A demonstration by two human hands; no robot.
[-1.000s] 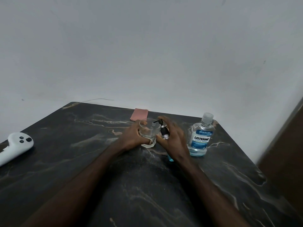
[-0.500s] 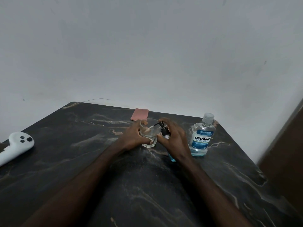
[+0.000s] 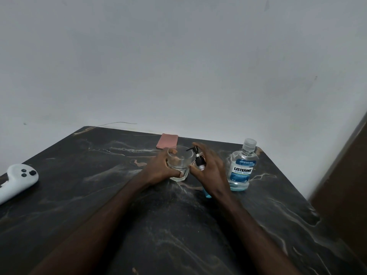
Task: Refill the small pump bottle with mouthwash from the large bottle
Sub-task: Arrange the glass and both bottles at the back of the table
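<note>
My right hand (image 3: pixel 211 170) is wrapped around the small pump bottle (image 3: pixel 199 158). Its black pump head sticks out above my fingers, and the nozzle points over a clear drinking glass (image 3: pixel 179 163). A bit of the bottle's blue base shows below my wrist. My left hand (image 3: pixel 158 168) grips the glass, which stands on the dark marble table (image 3: pixel 178 225). The large mouthwash bottle (image 3: pixel 243 167), labelled Listerine Cool Mint, stands upright with its clear cap on, just right of my right hand.
A folded pink cloth (image 3: pixel 166 140) lies behind the glass at the table's far edge. A white controller (image 3: pixel 17 180) rests at the left edge. A brown panel (image 3: pixel 345 175) stands to the right, beyond the table.
My hands and the pump bottle have hardly shifted. The pump head stays over the glass.
</note>
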